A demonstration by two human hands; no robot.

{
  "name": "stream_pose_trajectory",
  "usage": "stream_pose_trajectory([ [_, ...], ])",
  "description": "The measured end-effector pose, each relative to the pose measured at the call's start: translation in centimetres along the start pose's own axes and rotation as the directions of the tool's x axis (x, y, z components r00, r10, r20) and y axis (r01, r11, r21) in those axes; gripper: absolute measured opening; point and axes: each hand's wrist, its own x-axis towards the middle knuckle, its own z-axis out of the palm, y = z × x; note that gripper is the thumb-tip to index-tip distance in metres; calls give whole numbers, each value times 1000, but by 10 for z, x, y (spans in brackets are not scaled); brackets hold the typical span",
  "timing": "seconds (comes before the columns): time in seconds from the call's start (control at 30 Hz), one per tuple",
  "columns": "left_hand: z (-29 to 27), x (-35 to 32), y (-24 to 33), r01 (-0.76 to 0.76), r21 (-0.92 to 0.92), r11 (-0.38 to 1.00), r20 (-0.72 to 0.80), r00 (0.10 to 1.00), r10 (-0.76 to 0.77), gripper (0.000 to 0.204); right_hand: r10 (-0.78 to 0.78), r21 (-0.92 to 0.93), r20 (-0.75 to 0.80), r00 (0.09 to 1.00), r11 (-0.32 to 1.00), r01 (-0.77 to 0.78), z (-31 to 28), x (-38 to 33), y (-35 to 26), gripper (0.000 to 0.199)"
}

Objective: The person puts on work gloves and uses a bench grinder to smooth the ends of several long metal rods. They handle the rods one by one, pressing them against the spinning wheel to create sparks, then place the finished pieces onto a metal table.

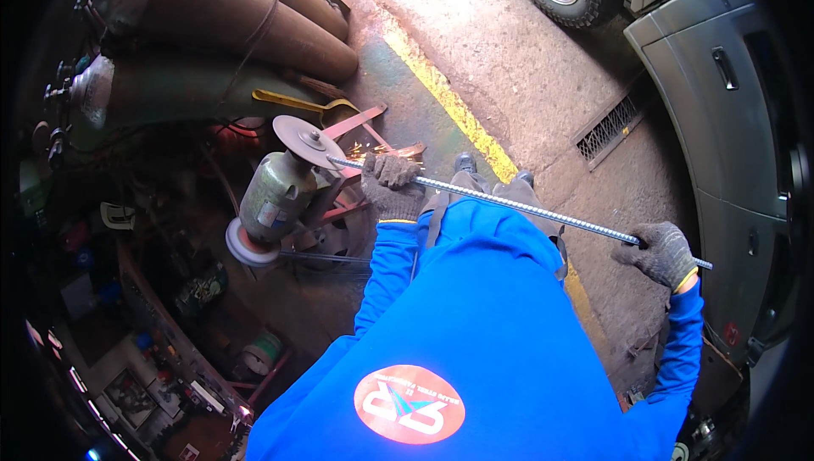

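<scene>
A long ribbed steel bar [526, 207] stretches across the front of my body, sloping down to the right. My left hand [394, 186], in a dark grey work glove, is wrapped round it close to its left end. Further along, my right hand [661, 256], gloved the same way, grips it near the right end, which pokes out past the fingers. The bar's left tip meets the edge of the upper disc [301, 139] of a greenish-grey bench grinder [275, 194]. Orange sparks [360, 152] fly around that tip. A second wheel [250, 245] sits on the grinder's lower end.
Large gas cylinders [229, 12] lie at the upper left, near a yellow-handled shovel [292, 101]. Red metal framing [356, 122] stands by the grinder. A grey vehicle [721, 122] is close on the right, with a floor drain grate [606, 130] beside it. A yellow line [449, 101] crosses the floor.
</scene>
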Motion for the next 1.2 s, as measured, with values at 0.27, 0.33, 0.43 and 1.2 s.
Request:
stream_pose_trajectory([
  [0.27,-7,2,-8,52,-69,996,-106,993,-59,47,-126,76,-324,938,984,159,3,16,18,35],
  [0.33,-10,5,-8,51,-46,998,-104,993,-55,47,-177,7,-400,899,981,196,4,21,19,33],
  [0.43,-10,9,-8,25,-32,999,-121,992,-29,47,-248,-133,-468,848,969,210,-5,26,14,31],
  [1.2,1,33,-29,-110,-83,991,-157,983,96,42,-383,-272,-875,295,894,355,-8,84,10,24],
])
